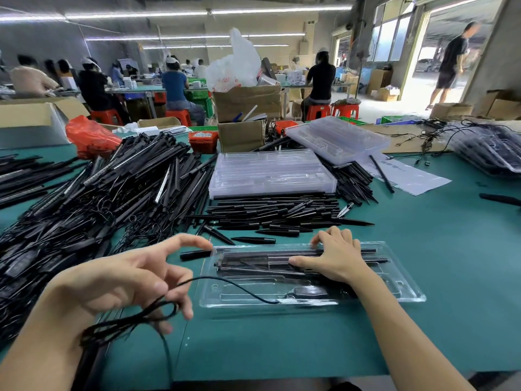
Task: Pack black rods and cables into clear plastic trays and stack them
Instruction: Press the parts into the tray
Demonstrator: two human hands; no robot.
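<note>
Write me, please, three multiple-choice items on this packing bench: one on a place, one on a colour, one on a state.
1. Where does the right hand rest?
A. on the black rods in the near clear tray
B. on the cardboard box
C. on the red bag

2. What colour is the table mat?
A. white
B. teal green
C. yellow

3. What is the left hand doing?
A. lying flat and empty on the mat
B. holding a black cable that runs to the near tray
C. lifting the stack of empty trays

Key: 1 A, the fingers lie across the rods seated in the tray. 2 B, bare mat around the tray is teal green. 3 B, the fingers curl round a looped cable whose far end lies at the tray's front edge; the stack of empty trays sits untouched farther back.
</note>
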